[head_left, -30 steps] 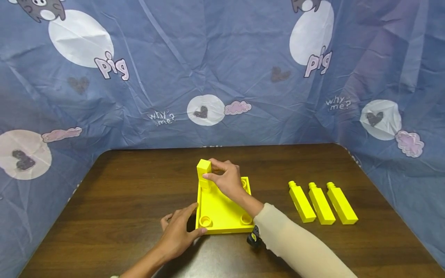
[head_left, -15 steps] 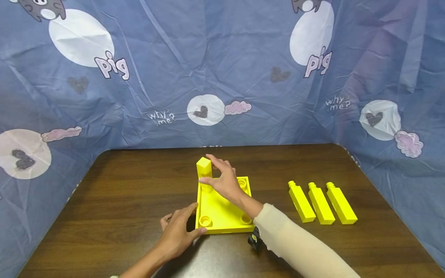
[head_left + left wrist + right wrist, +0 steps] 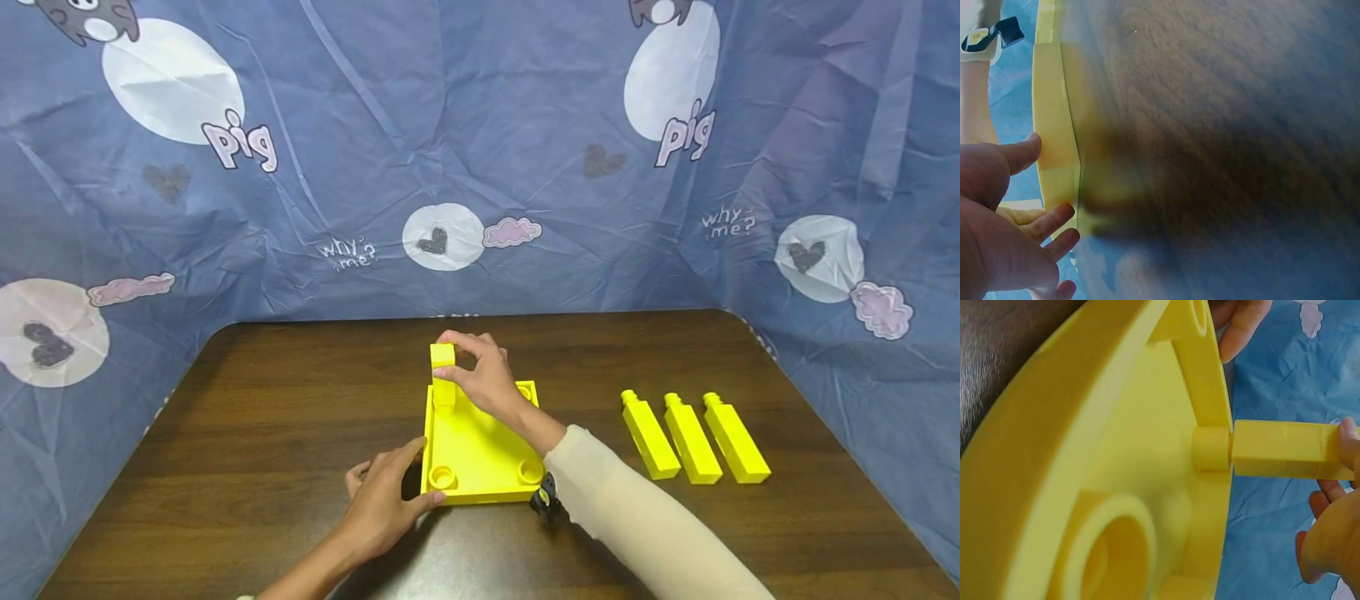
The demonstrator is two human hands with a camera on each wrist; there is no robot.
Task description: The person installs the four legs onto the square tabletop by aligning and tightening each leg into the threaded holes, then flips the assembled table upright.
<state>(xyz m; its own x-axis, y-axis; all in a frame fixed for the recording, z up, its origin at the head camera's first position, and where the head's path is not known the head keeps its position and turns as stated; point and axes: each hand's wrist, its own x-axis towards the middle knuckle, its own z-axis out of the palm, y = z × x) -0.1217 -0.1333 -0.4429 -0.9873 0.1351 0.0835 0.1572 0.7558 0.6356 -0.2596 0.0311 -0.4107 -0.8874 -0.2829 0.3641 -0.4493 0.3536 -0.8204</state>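
Observation:
A square yellow tray-like base (image 3: 483, 458) with round corner sockets lies on the table. At its far left corner stands a yellow square-sided post (image 3: 443, 375), its lower end in the socket; in the right wrist view the post (image 3: 1285, 449) lines up with that socket. My right hand (image 3: 487, 379) pinches the post's upper part between thumb and fingers. My left hand (image 3: 386, 500) holds the base's near left corner, thumb on the front wall and fingers along the left side. The left wrist view shows this thumb and fingertips touching the yellow wall (image 3: 1054, 112).
Three more yellow posts with threaded necks lie side by side on the right: one post (image 3: 651, 437), a middle post (image 3: 693, 440) and an outer post (image 3: 737, 440). The brown wooden table (image 3: 262, 442) ends at a blue printed cloth (image 3: 465, 150) behind it.
The post has turned about its own axis, so a flat face now points toward the head camera. My right fingers loosened around it, then closed on it again. The left hand stays put.

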